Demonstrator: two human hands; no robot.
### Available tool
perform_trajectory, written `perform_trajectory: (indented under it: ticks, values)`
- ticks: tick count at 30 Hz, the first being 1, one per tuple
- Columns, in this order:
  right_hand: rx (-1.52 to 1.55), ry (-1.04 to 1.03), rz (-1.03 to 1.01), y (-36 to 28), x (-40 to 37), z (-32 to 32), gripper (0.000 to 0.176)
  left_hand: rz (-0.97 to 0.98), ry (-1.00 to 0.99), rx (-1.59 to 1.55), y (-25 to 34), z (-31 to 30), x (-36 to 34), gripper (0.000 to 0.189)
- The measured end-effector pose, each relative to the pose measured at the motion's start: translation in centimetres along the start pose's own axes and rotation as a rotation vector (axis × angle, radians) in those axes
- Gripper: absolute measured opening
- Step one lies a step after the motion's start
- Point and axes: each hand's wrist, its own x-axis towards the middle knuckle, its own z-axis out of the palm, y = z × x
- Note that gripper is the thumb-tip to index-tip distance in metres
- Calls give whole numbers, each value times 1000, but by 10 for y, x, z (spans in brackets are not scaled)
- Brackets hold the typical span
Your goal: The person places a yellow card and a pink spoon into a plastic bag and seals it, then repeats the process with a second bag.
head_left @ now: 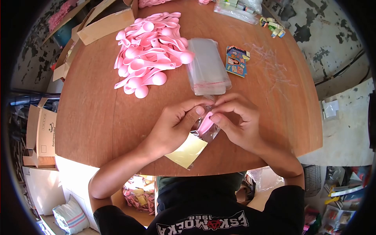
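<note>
Both hands meet near the front of the wooden table around a clear plastic bag (214, 133) with a pink spoon (205, 124) inside. My left hand (182, 122) pinches the bag's upper left edge between thumb and fingers. On the right side of its top, my right hand (238, 121) is closed on the bag as well. A pale yellow card (187, 150) lies at the bag's lower end, below my left hand. Just beyond the fingers is a stack of clear bags (208, 66), with a heap of pink spoons (150, 53) to its left.
A blue pack of printed cards (236, 62) and thin plastic strips (272, 64) lie right of the bag stack. Small boxes (273, 27) sit at the far right. Cardboard boxes (105, 23) stand beyond the table's left edge. An open box of packed spoons (140, 194) is below the front edge.
</note>
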Motion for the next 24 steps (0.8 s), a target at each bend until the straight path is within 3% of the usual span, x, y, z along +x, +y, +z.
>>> perform_trajectory:
  ticks: [2,4,8,10,17,20,22,24]
  values:
    - [-49,-14,-12,-2,0,1,13,223,32,195,-5,0,3,30]
    - [-93,95,52,-5,-1,6,12,216,10,261,-2,0,0,27]
    - [-135,119,46,-5,-1,6,13,265,-36,486,2,2,-4,21]
    - [-317,37,-62,0,-2,3,17,205,-33,514,8,4,-5,22]
    - [-466,-24,-75,-12,-1,6,13,260,-34,606,-3,2,-2,19]
    - [-483,-74,31,-21,-1,4,10,326,-38,639,-6,1,-3,26]
    - [-231,-57,247,-20,0,2,7,329,-45,643,-4,1,-4,29]
    - [-181,-79,279,-20,3,-3,4,356,-47,597,1,2,-6,31]
